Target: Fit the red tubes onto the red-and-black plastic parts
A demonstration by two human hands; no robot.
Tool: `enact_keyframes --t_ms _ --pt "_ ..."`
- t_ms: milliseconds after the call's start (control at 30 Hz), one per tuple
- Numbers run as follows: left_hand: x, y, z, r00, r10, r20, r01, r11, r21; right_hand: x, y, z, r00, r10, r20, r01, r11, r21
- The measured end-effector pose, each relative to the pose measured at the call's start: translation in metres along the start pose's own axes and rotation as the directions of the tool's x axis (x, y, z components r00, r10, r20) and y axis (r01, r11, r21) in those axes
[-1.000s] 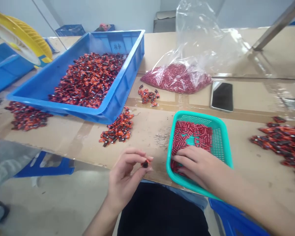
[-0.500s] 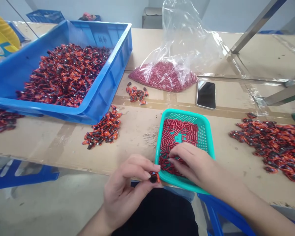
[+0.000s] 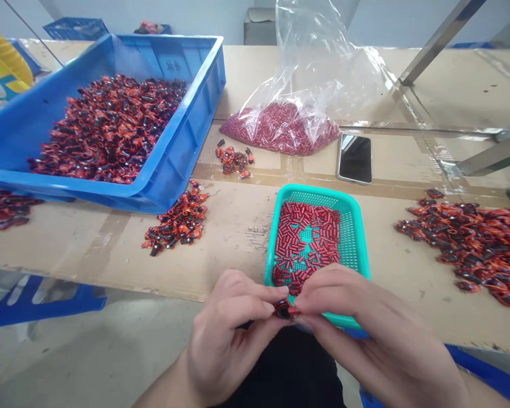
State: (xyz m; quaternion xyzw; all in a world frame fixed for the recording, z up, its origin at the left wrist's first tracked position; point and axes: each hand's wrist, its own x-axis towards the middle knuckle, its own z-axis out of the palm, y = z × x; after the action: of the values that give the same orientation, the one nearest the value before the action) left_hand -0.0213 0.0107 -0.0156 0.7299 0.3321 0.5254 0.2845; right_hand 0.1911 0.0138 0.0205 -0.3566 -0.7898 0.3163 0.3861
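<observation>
Between the thumb and fingers of my left hand [image 3: 233, 326] is a small orange-and-black plastic piece [image 3: 283, 309], its dark round end facing me. My right hand [image 3: 357, 323] pinches a short red tube [image 3: 294, 311] against the right side of that piece; the fingertips of both hands nearly meet. How far the tube sits in the piece is hidden by the fingers. Just behind my hands stands a green mesh basket [image 3: 362, 243], holding many red tubes [image 3: 308, 218] of the same kind.
A blue crate [image 3: 165, 164] at the left holds a heap of orange-and-black pieces. More such pieces lie in piles [image 3: 181, 221] beside it and at the right [image 3: 480, 243]. A clear bag [image 3: 284, 127] of red tubes and a phone [image 3: 355, 159] lie behind the basket.
My right hand has come out of the basket toward me with a red tube and now meets the piece in my left hand. My left hand has shifted slightly right.
</observation>
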Motion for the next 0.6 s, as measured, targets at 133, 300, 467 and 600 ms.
enact_keyframes --t_ms 133,300,467,600 --pt "0.002 0.002 -0.003 0.998 0.051 0.045 -0.058 0.987 0.153 -0.004 -0.002 0.001 0.999 -0.040 0.014 0.042 0.993 -0.107" --pt "0.002 0.004 -0.001 0.999 0.044 0.023 -0.047 0.990 0.134 -0.004 -0.002 -0.002 0.999 -0.036 0.014 0.037 0.993 -0.110" --pt "0.000 0.007 0.004 0.999 -0.046 -0.028 0.046 0.999 -0.023 -0.005 0.001 -0.012 0.995 0.084 -0.058 -0.088 0.993 -0.075" --pt "0.000 0.008 0.006 0.999 -0.031 -0.015 0.031 0.999 -0.012 -0.016 0.009 -0.013 0.969 0.196 -0.152 -0.206 0.977 -0.054"
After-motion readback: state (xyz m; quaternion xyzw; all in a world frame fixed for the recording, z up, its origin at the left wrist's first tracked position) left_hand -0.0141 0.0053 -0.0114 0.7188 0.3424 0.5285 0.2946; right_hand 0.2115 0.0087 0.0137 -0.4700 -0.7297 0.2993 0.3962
